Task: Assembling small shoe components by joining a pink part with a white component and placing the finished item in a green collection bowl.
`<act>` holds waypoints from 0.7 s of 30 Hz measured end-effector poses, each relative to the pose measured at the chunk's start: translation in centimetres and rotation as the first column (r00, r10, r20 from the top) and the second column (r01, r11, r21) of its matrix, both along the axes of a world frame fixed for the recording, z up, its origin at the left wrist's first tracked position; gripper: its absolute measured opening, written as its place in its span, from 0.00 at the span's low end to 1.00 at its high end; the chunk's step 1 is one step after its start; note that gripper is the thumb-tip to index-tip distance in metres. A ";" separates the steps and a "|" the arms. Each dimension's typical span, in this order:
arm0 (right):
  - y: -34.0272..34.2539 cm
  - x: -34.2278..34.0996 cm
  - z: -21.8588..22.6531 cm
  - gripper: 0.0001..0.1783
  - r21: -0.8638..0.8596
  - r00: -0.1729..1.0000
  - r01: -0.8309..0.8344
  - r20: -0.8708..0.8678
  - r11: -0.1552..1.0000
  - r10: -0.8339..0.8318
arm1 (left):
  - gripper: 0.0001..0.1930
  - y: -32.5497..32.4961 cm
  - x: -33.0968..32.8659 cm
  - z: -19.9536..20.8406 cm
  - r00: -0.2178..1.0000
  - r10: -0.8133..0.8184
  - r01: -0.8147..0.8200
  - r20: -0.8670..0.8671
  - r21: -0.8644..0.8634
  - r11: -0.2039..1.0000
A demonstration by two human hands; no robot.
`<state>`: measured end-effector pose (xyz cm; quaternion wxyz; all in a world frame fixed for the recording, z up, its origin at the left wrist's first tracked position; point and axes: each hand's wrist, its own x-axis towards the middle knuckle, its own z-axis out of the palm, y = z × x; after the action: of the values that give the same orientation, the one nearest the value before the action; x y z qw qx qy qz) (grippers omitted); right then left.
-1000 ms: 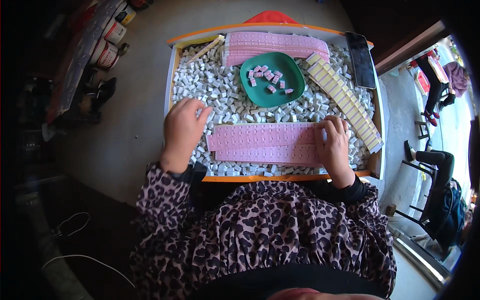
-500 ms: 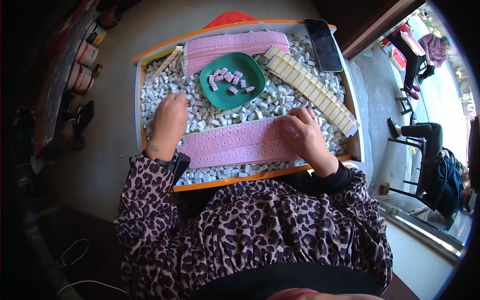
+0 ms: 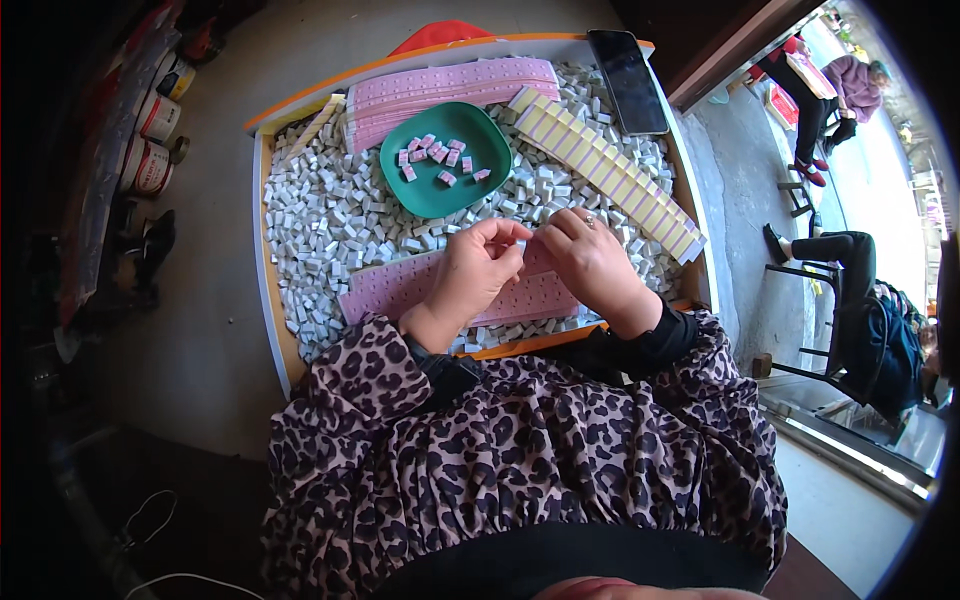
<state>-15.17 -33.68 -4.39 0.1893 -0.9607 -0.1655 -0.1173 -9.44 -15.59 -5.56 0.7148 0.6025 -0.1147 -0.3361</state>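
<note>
My left hand (image 3: 472, 272) and my right hand (image 3: 597, 266) meet fingertip to fingertip above the near pink printed sheets (image 3: 385, 290). Both are closed in a pinch. A small pale bit shows between the fingertips, too small to name. Around the sheets lie many small whitish blocks (image 3: 325, 235), filling a shallow orange-edged box (image 3: 262, 205). Beyond my hands a green dish (image 3: 425, 203) rests on the blocks, holding several small pink-and-white pieces (image 3: 437, 153).
More pink sheets (image 3: 450, 85) are stacked at the far side. A yellow striped strip (image 3: 610, 170) slants along the right, near a dark phone (image 3: 628, 85) on the box corner. Cans (image 3: 158, 118) stand far left. Other people sit outside at the right, by a chair (image 3: 840, 330).
My left hand has moved right from the blocks at the left to meet my right hand over the near pink sheets. My right hand has shifted slightly, its fingers now pinched.
</note>
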 end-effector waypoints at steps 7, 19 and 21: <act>-1.3 -0.4 -0.2 0.12 0.025 0.993 -0.108 0.042 0.994 0.106 | 0.10 -0.6 -0.5 -1.7 0.996 0.043 -0.046 0.072 0.031 0.998; -0.6 -0.4 -0.4 0.13 0.079 1.000 0.016 0.001 0.997 -0.016 | 0.10 -0.7 -0.5 -1.3 0.992 0.028 -0.037 0.124 0.074 0.997; -0.6 -0.6 -0.5 0.14 -0.043 0.999 -0.032 0.007 0.999 0.032 | 0.10 -0.7 -0.5 -1.5 0.990 0.033 -0.043 0.137 0.070 0.997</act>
<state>-15.75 -34.27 -4.91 0.1696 -0.9613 -0.1843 -0.1144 -9.99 -16.27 -7.08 0.6892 0.6517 -0.1392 -0.2844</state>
